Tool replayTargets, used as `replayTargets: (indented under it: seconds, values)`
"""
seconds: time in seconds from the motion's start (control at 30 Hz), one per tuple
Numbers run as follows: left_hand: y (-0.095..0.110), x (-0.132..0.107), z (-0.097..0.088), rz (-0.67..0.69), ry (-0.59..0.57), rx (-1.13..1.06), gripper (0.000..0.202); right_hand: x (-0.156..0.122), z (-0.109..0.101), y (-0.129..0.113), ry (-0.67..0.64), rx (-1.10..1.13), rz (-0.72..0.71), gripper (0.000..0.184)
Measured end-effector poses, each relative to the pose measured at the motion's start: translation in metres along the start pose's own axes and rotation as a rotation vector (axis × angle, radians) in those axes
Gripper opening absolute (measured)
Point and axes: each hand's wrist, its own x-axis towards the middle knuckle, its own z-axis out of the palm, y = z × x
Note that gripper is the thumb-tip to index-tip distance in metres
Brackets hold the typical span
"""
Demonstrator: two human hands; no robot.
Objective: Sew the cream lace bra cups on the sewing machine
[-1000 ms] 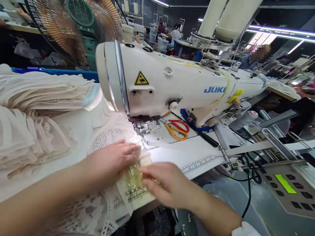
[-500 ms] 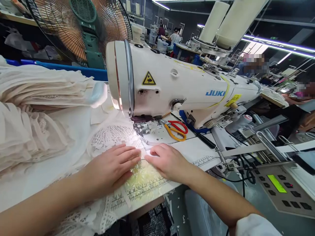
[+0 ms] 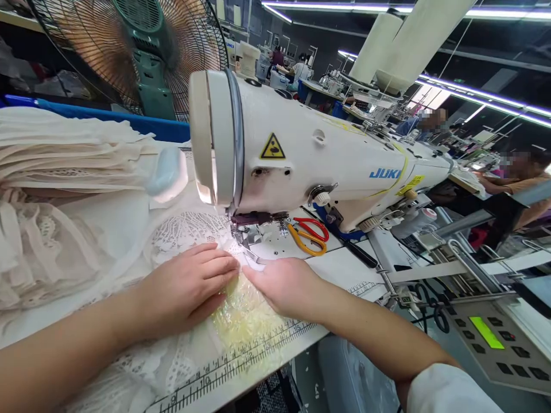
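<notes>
My left hand (image 3: 189,284) lies flat, fingers stretched out, on cream lace fabric (image 3: 185,232) in front of the presser foot (image 3: 244,240) of a white Juki sewing machine (image 3: 310,158). My right hand (image 3: 282,284) lies flat beside it on the machine bed, fingertips at the fabric's edge near the foot. Between and below the two hands is a yellowed patch of tape (image 3: 245,315) on the table. A printed ruler strip (image 3: 228,367) runs along the table's front edge.
Red and orange scissors (image 3: 307,232) lie on the bed behind the needle. Stacked cream fabric (image 3: 64,155) fills the left. A large fan (image 3: 129,51) stands at the back. A control panel (image 3: 495,338) with a green display is at lower right. Other workers sit far right.
My right hand moved up from the table's front edge to the fabric by the presser foot and now lies flat. My left hand stayed on the lace. The view shifted slightly.
</notes>
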Motion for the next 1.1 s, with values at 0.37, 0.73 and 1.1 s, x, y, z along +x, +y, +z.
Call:
replayTargets:
  seconds: [0.37, 0.73, 1.1]
  values:
    - [-0.026, 0.008, 0.000, 0.053, 0.018, 0.036, 0.033, 0.016, -0.021, -0.011, -0.176, -0.028, 0.091, 0.067]
    - [-0.048, 0.015, -0.005, -0.016, 0.002, 0.097, 0.037, 0.014, -0.009, -0.008, -0.036, 0.003, 0.100, 0.057]
    - [-0.040, 0.018, -0.018, -0.160, -0.114, 0.340, 0.034, 0.012, -0.013, -0.010, -0.091, 0.008, 0.109, 0.059]
